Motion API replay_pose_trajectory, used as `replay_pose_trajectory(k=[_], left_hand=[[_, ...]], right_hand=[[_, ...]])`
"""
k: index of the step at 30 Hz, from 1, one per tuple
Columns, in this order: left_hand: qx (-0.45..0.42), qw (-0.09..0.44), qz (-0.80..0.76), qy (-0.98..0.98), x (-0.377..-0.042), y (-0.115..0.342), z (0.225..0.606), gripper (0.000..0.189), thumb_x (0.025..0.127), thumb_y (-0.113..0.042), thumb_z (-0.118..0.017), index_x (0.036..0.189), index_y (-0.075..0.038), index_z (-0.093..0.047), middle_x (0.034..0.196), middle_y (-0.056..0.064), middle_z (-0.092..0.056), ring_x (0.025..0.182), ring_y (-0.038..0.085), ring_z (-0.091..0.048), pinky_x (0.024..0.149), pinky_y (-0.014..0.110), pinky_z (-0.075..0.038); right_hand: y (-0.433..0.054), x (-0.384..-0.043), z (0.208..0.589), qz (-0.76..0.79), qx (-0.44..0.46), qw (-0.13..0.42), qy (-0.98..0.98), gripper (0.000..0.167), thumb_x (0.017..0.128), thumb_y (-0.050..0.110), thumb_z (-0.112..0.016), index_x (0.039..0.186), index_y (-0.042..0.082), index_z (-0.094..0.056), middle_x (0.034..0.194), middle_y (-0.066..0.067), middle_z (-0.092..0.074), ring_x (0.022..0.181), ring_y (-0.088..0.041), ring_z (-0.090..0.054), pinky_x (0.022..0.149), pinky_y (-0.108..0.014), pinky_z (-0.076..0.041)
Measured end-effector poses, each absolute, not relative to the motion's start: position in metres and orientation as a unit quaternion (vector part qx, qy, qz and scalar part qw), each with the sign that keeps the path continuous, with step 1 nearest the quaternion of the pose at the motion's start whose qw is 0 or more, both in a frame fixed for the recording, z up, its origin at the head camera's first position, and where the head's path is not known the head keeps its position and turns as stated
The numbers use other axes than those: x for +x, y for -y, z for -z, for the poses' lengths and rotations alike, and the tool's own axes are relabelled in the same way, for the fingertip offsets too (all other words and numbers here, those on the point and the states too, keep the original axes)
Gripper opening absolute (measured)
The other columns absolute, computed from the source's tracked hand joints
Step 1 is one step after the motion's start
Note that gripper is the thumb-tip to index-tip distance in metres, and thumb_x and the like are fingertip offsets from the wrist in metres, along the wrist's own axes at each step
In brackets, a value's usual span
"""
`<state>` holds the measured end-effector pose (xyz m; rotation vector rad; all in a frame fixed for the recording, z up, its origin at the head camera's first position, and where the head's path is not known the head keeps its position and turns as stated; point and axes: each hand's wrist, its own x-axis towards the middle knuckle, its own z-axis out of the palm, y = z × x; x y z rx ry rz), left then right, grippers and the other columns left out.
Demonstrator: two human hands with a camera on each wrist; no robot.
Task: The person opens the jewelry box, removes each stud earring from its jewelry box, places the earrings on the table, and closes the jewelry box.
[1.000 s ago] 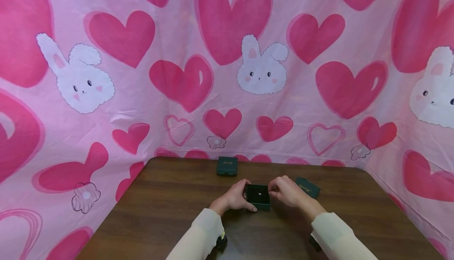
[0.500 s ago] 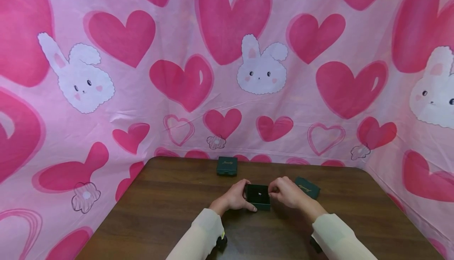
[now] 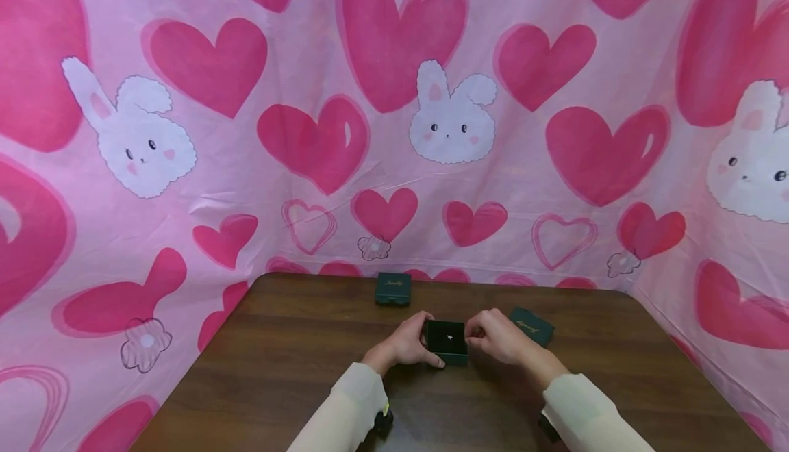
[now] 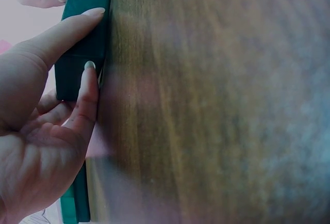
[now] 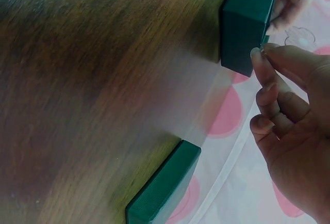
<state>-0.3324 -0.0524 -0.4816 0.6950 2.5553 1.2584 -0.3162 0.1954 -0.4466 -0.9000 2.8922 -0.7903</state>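
Observation:
A small dark green jewelry box (image 3: 455, 359) stands uncovered on the table. A tiny silver trinket (image 3: 449, 337) shows against its black inside. From the left side my left hand (image 3: 407, 342) grips the box, its thumb (image 4: 82, 28) along the front wall. At the right rim is my right hand (image 3: 498, 335), thumb and index finger pinched together. In the right wrist view a tiny shiny piece (image 5: 263, 49) shows between those fingertips, right by the box's top edge; what it is I cannot tell. The other fingers of that hand are loosely curled.
Behind the right hand lies a green lid (image 3: 533, 326) with gold lettering. A closed green box (image 3: 392, 290) with gold lettering stands near the table's far edge. The brown wooden table (image 3: 296, 356) ends at a pink cloth (image 3: 382, 164) with hearts and rabbits.
The head view has shifted very slightly. Both hands and the box keep almost the same places, and the right fingertips stay at the box's right rim.

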Motion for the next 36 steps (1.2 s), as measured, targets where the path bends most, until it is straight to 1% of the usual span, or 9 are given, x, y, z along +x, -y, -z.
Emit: replay_pose_trajectory(k=[6, 13, 18, 23, 26, 30, 36], left_hand=[[0.237, 0.107, -0.421, -0.869, -0.334, 0.053, 0.482, 0.069, 0.073, -0.016, -0.094, 0.125, -0.013, -0.050, 0.109, 0.000, -0.056, 0.099, 0.018, -0.053, 0.090, 0.036, -0.049], [0.243, 0.109, -0.427, -0.864, -0.338, 0.054, 0.484, 0.069, 0.074, -0.017, -0.094, 0.127, -0.011, -0.050, 0.111, 0.002, -0.057, 0.100, 0.020, -0.054, 0.091, 0.037, -0.049], [0.241, 0.113, -0.425, -0.865, -0.341, 0.055, 0.487, 0.069, 0.074, -0.017, -0.093, 0.127, -0.013, -0.049, 0.112, 0.000, -0.057, 0.101, 0.019, -0.053, 0.092, 0.036, -0.048], [0.239, 0.114, -0.425, -0.865, -0.340, 0.055, 0.486, 0.068, 0.074, -0.017, -0.093, 0.126, -0.014, -0.049, 0.111, 0.000, -0.056, 0.100, 0.019, -0.053, 0.090, 0.036, -0.049], [0.241, 0.112, -0.432, -0.862, -0.338, 0.055, 0.483, 0.067, 0.074, -0.014, -0.093, 0.126, -0.012, -0.050, 0.110, 0.001, -0.056, 0.100, 0.020, -0.053, 0.090, 0.038, -0.048], [0.239, 0.110, -0.430, -0.863, -0.336, 0.054, 0.481, 0.067, 0.074, -0.013, -0.093, 0.126, -0.011, -0.050, 0.109, 0.002, -0.056, 0.099, 0.021, -0.053, 0.088, 0.037, -0.048], [0.242, 0.108, -0.424, -0.866, -0.335, 0.053, 0.481, 0.069, 0.074, -0.013, -0.093, 0.127, -0.010, -0.050, 0.108, 0.003, -0.056, 0.098, 0.020, -0.052, 0.087, 0.037, -0.047]], right_hand=[[-0.196, -0.316, 0.446, 0.252, -0.297, 0.003, -0.921, 0.008, 0.093, 0.009, -0.074, 0.090, 0.015, -0.079, 0.083, 0.010, -0.069, 0.073, -0.010, -0.059, 0.068, -0.026, -0.053], [-0.196, -0.315, 0.443, 0.245, -0.290, 0.005, -0.925, 0.007, 0.093, 0.008, -0.074, 0.093, 0.013, -0.080, 0.085, 0.010, -0.070, 0.075, -0.011, -0.060, 0.071, -0.027, -0.055], [-0.198, -0.314, 0.442, 0.238, -0.281, 0.009, -0.930, 0.008, 0.093, 0.009, -0.075, 0.093, 0.015, -0.080, 0.086, 0.011, -0.070, 0.076, -0.010, -0.060, 0.073, -0.027, -0.055], [-0.201, -0.311, 0.441, 0.236, -0.269, 0.013, -0.934, 0.007, 0.093, 0.010, -0.075, 0.093, 0.014, -0.079, 0.084, 0.011, -0.069, 0.075, -0.010, -0.059, 0.071, -0.028, -0.054], [-0.203, -0.311, 0.440, 0.235, -0.261, 0.015, -0.936, 0.006, 0.093, 0.010, -0.075, 0.094, 0.014, -0.079, 0.084, 0.011, -0.068, 0.076, -0.011, -0.059, 0.071, -0.028, -0.053], [-0.205, -0.309, 0.439, 0.237, -0.257, 0.013, -0.937, 0.005, 0.092, 0.009, -0.075, 0.094, 0.012, -0.079, 0.084, 0.010, -0.068, 0.076, -0.012, -0.059, 0.071, -0.030, -0.054], [-0.210, -0.307, 0.440, 0.242, -0.244, 0.021, -0.939, 0.007, 0.092, 0.008, -0.076, 0.094, 0.014, -0.078, 0.087, 0.008, -0.068, 0.079, -0.014, -0.059, 0.073, -0.031, -0.055]])
